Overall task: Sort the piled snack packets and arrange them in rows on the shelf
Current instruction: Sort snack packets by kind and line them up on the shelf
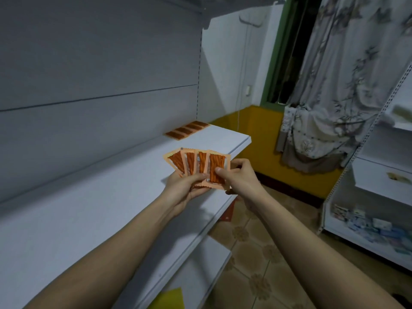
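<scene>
- Four orange snack packets (pixel 196 167) are spread like a fan of cards, held above the white shelf (pixel 111 208).
- Four more packets (pixel 187 130) lie flat in a row at the shelf's far end.

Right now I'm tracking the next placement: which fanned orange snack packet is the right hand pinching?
The rightmost orange packet of the fan, frontmost; right hand pinches it, while left hand holds the others.

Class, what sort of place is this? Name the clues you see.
Probably a small shop being stocked: a white display shelf with a row of orange packets, a second rack at the right holding small boxes, and both hands fanning more packets.
</scene>
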`<action>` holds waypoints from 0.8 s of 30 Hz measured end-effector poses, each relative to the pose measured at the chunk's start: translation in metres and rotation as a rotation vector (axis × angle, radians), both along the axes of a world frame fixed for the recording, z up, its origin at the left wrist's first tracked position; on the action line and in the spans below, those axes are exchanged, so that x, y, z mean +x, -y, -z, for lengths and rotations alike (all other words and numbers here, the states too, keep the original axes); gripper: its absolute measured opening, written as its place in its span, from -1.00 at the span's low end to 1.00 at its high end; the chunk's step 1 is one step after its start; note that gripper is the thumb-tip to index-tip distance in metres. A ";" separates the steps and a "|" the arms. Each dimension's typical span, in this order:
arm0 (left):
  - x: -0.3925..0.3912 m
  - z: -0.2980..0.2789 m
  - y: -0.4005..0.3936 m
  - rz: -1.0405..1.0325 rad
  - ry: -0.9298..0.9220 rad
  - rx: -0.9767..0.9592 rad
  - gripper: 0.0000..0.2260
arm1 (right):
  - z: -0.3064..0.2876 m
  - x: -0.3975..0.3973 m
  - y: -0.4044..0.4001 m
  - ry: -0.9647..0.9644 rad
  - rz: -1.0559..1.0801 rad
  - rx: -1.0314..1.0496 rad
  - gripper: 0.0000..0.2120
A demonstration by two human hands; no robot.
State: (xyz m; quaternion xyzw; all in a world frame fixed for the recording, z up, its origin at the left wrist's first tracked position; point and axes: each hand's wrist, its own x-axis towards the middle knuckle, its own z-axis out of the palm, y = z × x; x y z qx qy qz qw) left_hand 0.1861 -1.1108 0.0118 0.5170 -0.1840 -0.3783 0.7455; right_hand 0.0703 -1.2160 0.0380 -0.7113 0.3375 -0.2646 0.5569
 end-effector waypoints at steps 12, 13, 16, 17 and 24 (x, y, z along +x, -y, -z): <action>0.001 0.010 0.248 -0.065 0.008 -0.006 -0.64 | 0.007 0.013 0.262 -0.060 -0.118 -0.105 -0.47; 0.001 0.013 0.268 -0.070 -0.007 0.004 -0.63 | 0.007 0.014 0.283 -0.087 -0.143 -0.121 -0.49; 0.006 0.017 0.317 -0.095 -0.016 -0.010 -0.62 | 0.004 0.028 0.339 -0.142 -0.228 -0.162 -0.51; 0.009 0.018 0.329 -0.114 -0.018 -0.016 -0.63 | 0.003 0.036 0.354 -0.148 -0.251 -0.157 -0.53; 0.066 0.030 0.353 -0.336 -0.017 0.013 -0.66 | 0.028 0.120 0.406 -0.191 -0.461 -0.113 -0.55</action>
